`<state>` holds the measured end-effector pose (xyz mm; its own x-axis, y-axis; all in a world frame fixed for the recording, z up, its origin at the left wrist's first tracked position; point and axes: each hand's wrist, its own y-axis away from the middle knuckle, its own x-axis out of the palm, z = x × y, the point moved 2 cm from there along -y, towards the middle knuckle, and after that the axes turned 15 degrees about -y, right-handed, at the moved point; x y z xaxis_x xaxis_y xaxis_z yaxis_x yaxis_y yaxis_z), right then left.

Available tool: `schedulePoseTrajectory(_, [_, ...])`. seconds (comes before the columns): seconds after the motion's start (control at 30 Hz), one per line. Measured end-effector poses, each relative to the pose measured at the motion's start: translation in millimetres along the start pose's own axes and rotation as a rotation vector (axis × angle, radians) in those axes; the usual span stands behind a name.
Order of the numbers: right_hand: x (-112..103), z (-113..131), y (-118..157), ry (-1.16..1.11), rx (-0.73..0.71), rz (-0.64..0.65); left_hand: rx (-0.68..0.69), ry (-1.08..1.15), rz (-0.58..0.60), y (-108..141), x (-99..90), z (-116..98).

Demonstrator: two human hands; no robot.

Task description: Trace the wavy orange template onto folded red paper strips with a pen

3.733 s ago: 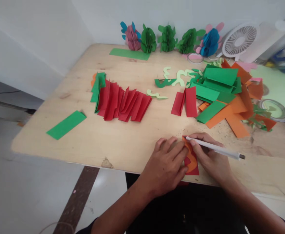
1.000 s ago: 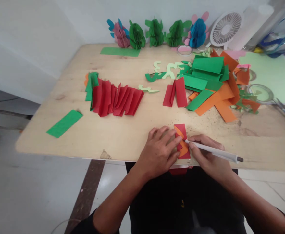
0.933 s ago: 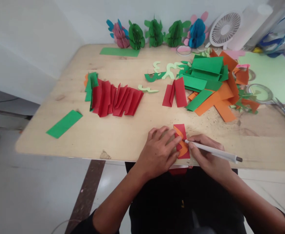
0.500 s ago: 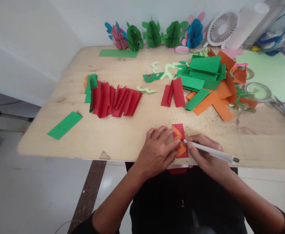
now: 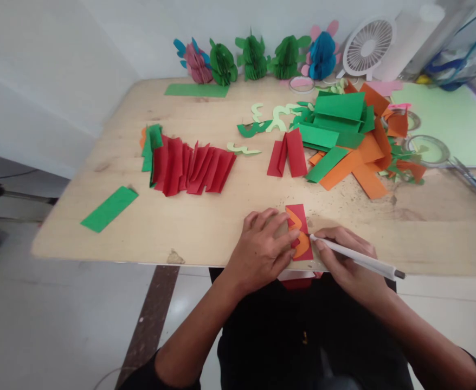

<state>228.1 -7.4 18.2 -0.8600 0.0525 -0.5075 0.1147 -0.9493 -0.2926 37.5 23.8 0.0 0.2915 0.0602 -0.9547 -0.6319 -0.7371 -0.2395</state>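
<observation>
An orange curved cutout [image 5: 304, 244] lies on a red paper strip [image 5: 298, 212] at the table's front edge. My left hand [image 5: 262, 246] presses the cutout and strip down from the left, its fingers spread over their left side. In my right hand [image 5: 349, 257] is a white pen [image 5: 360, 255], pinched near its tip, which points at the cutout's right edge. The pen's dark end points right.
Folded red strips [image 5: 193, 167] and a green strip [image 5: 110, 208] lie at the left. Behind my hands are two red pieces [image 5: 288, 154] and a pile of green and orange paper [image 5: 343, 122]. Paper figures [image 5: 254, 58], a fan [image 5: 368, 47] and a cutter [image 5: 474, 181] stand or lie farther off.
The pen tip has shifted slightly right and down along the orange cutout, with my right hand. My left hand stays on the paper. The view has moved a little.
</observation>
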Motion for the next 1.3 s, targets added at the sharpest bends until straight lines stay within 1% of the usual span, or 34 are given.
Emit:
schedulePoseTrajectory(0.17, [0.1,-1.3,2.3,0.026,0.0,0.0,0.002,-0.007,0.008,0.5,1.5,0.5])
schedulePoseTrajectory(0.77, [-0.6,2.2,11.4,0.068,-0.079,-0.023,0.012,-0.006,0.039,-0.9,2.9,0.2])
schedulePoseTrajectory(0.97, [-3.4,0.9,13.6,0.013,-0.026,-0.078,0.016,0.001,0.039,-0.1,4.4,0.5])
schedulePoseTrajectory(1.03, [-3.4,1.7,13.1,-0.017,-0.057,-0.055,0.016,-0.007,0.037,0.3,5.0,0.6])
schedulePoseTrajectory(1.13, [-0.7,2.1,12.5,-0.024,-0.153,0.016,0.011,-0.014,0.037,0.2,5.2,0.3])
schedulePoseTrajectory(1.3, [4.9,-2.0,13.7,0.068,-0.255,0.066,0.012,-0.016,0.037,-0.4,4.5,-0.4])
